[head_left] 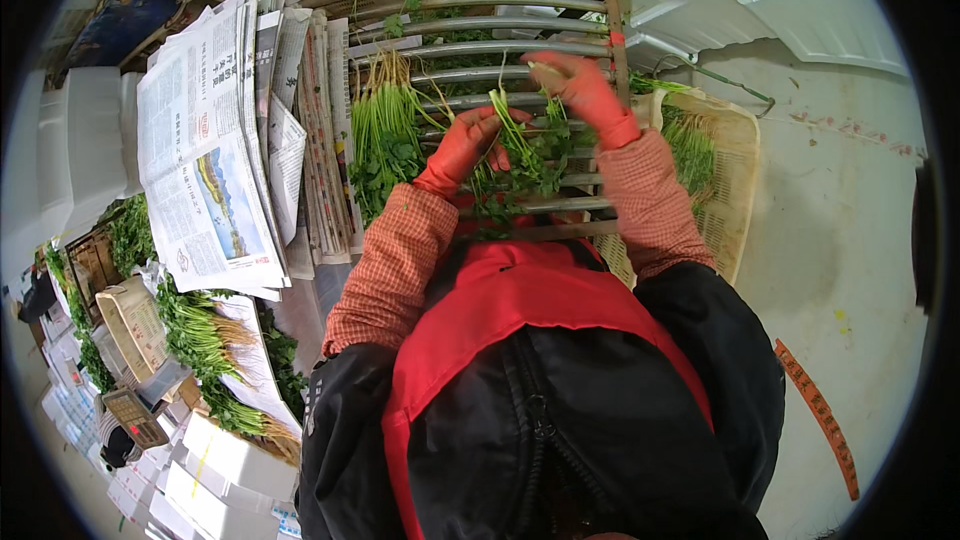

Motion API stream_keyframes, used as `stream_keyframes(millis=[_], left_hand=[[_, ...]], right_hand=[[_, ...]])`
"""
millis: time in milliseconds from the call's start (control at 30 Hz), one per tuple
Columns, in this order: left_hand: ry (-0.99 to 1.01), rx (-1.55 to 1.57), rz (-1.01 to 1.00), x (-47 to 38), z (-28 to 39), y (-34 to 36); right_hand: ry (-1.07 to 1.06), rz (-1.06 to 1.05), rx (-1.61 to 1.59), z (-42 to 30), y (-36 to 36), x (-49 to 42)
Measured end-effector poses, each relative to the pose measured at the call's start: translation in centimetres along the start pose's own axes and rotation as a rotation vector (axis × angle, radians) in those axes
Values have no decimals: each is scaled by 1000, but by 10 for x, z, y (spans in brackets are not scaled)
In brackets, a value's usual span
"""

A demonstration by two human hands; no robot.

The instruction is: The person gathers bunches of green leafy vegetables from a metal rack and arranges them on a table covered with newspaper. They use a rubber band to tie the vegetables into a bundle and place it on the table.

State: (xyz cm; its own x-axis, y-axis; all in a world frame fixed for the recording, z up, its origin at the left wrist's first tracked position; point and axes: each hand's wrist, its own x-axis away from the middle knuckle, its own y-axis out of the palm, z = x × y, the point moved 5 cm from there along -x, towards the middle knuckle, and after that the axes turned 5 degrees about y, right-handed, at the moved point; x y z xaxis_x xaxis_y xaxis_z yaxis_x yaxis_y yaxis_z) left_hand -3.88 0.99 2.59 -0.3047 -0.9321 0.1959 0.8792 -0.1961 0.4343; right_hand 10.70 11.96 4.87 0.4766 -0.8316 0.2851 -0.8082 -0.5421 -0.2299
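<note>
My left hand [469,146], in a red glove, holds a small bunch of leafy green stalks [514,136] above a metal-barred rack. The stalks look like celery or a similar herb, with the leaves hanging towards me. Up and to the right, my red-gloved right hand [581,94] is blurred, its fingers curled on a thin pale thing [546,68] that I cannot make out. Left of my left hand, a bundle of rooted stalks [386,112] lies on the rack [480,49], roots pointing away from me.
A thick stack of newspapers [202,157] adjoins the rack's left side. At the right, a cream plastic crate [739,187] holds more greens [688,154]. Rooted bundles [206,337] lie on paper at lower left, near white boxes [232,457]. An orange strip [817,420] lies on the floor.
</note>
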Motion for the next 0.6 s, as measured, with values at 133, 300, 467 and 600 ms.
stream_keyframes(millis=[133,300,467,600], left_hand=[[-90,140,162,-3,-29,-1],[236,319,400,-5,-6,-28],[384,345,541,-26,72,-75],[581,395,132,-57,158,-28]], right_hand=[[173,2,-148,3,35,8],[205,442,-466,35,-41,17],[13,892,-385,57,-167,47],[-130,896,-375,15,-178,63]])
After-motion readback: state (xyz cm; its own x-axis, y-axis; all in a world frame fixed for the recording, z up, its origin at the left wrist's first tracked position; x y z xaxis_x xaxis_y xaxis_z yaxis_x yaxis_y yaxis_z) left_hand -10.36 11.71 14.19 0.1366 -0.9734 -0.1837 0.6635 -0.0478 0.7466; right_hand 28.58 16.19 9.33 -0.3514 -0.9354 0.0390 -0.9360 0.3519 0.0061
